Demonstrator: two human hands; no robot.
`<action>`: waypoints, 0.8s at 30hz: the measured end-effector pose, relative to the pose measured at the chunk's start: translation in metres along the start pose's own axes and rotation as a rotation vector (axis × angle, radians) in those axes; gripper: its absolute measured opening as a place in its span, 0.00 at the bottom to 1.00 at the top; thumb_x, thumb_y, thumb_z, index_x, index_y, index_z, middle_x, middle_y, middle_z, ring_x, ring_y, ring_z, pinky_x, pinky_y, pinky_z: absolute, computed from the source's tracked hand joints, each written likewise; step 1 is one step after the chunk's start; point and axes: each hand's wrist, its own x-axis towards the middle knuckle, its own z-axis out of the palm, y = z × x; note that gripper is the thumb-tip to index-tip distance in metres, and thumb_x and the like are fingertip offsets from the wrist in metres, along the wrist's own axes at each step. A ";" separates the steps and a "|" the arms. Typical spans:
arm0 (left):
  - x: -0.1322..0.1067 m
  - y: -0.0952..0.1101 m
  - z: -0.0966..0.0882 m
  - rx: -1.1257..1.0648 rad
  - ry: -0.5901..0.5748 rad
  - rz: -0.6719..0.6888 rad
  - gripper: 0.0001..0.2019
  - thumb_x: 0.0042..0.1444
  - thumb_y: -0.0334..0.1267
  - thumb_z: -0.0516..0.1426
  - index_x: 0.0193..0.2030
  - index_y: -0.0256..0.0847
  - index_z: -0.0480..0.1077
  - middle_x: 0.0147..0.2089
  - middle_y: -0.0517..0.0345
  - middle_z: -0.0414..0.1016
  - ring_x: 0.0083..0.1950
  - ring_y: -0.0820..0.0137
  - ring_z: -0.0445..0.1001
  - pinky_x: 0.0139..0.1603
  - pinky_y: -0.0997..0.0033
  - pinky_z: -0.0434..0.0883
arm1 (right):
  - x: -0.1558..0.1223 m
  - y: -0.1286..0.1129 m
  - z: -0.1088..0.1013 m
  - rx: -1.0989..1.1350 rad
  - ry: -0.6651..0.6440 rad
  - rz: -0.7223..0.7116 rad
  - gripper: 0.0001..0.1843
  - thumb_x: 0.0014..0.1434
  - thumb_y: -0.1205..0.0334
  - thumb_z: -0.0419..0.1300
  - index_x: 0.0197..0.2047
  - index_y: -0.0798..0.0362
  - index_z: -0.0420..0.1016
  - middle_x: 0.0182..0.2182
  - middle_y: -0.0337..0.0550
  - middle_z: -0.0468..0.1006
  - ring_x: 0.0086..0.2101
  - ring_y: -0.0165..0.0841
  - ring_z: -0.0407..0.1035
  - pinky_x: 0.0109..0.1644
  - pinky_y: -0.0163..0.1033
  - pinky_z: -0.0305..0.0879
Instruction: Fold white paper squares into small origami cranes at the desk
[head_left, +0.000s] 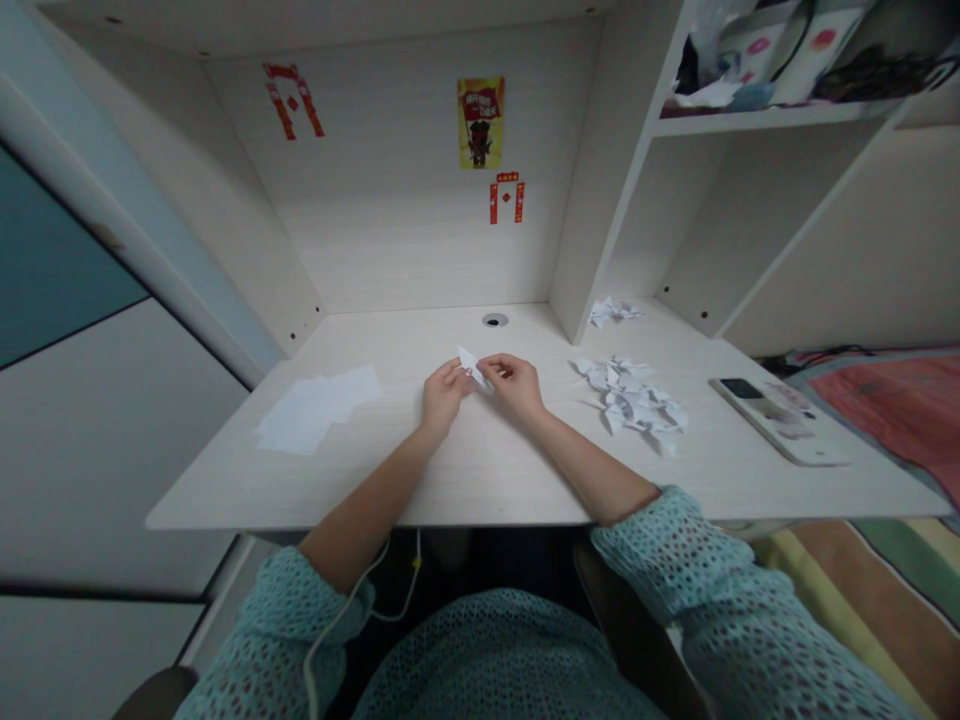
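Between my two hands, just above the middle of the white desk, is a small folded piece of white paper [469,362] with a pointed tip. My left hand [444,392] pinches it from the left side. From the right, the fingers of my right hand [516,381] are closed on its other edge. Flat sheets of white paper [319,408] lie in a loose, fanned pile on the left. A heap of small folded white paper pieces [634,398] sits to the right of my right hand.
More folded pieces [615,312] lie by the shelf's upright panel. A phone [780,420] rests on the desk's right. At the back is a round cable hole [495,320]. A white cable [315,650] hangs by my left sleeve. Shelves with bags [772,55] rise at right.
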 end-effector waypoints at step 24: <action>-0.003 0.000 0.002 -0.014 -0.054 0.054 0.26 0.47 0.38 0.61 0.55 0.38 0.67 0.49 0.47 0.76 0.47 0.63 0.75 0.48 0.64 0.72 | -0.009 -0.012 -0.005 -0.379 0.072 -0.180 0.09 0.55 0.58 0.56 0.35 0.50 0.76 0.32 0.42 0.79 0.35 0.36 0.68 0.42 0.40 0.61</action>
